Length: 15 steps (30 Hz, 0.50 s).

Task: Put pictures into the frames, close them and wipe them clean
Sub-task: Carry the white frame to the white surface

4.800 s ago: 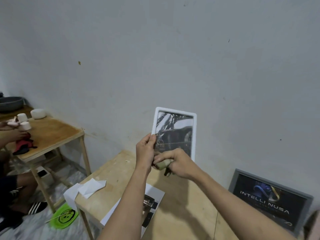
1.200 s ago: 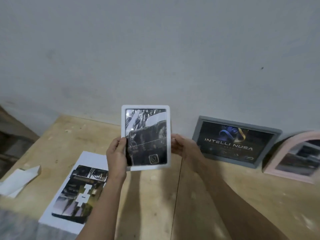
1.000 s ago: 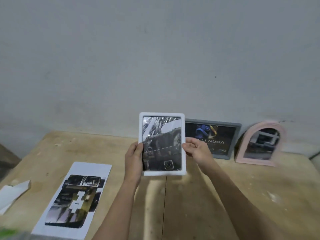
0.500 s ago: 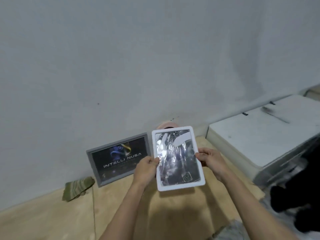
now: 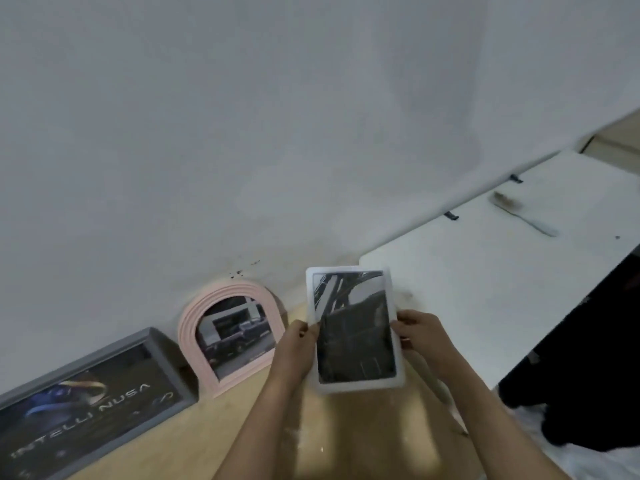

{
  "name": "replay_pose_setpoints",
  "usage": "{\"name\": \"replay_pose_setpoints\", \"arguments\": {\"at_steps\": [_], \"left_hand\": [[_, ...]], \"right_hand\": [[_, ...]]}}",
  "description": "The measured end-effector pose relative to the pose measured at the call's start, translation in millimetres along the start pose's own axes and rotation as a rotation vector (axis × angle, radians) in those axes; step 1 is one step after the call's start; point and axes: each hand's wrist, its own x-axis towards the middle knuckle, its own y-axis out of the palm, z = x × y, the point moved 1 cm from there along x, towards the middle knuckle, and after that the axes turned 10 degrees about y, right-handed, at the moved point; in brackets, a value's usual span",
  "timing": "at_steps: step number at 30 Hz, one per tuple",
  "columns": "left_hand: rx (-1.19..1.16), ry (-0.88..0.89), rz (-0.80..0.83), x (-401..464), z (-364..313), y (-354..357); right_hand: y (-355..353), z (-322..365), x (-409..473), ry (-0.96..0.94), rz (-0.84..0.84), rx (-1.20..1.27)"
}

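I hold a white rectangular frame (image 5: 355, 329) with a dark picture in it upright above the wooden table (image 5: 263, 431). My left hand (image 5: 294, 344) grips its left edge and my right hand (image 5: 420, 336) grips its right edge. Left of it a pink arched frame (image 5: 230, 336) with a picture leans on the wall. Further left a grey frame (image 5: 86, 401) reading "INTELLI NUSA" also leans on the wall.
A white table or cabinet top (image 5: 485, 271) stands to the right, slightly higher, with a brush (image 5: 519, 213) lying on it. A dark shape (image 5: 595, 358) fills the gap at the far right. The grey wall (image 5: 277, 133) rises close behind.
My view has swung right along the table. The white frame stays held in both hands and now sits to the right of the pink arched frame, near the table's right end.
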Motion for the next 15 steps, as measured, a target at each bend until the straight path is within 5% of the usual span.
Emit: {"name": "replay_pose_setpoints", "arguments": {"at_steps": [9,15], "left_hand": [[-0.374,-0.135,0.032,87,-23,12],[-0.144,0.065,-0.036,117,-18,10]], "right_hand": [[-13,19,81,0.055,0.032,0.115],[-20,15,110,-0.057,-0.015,0.040]]}}
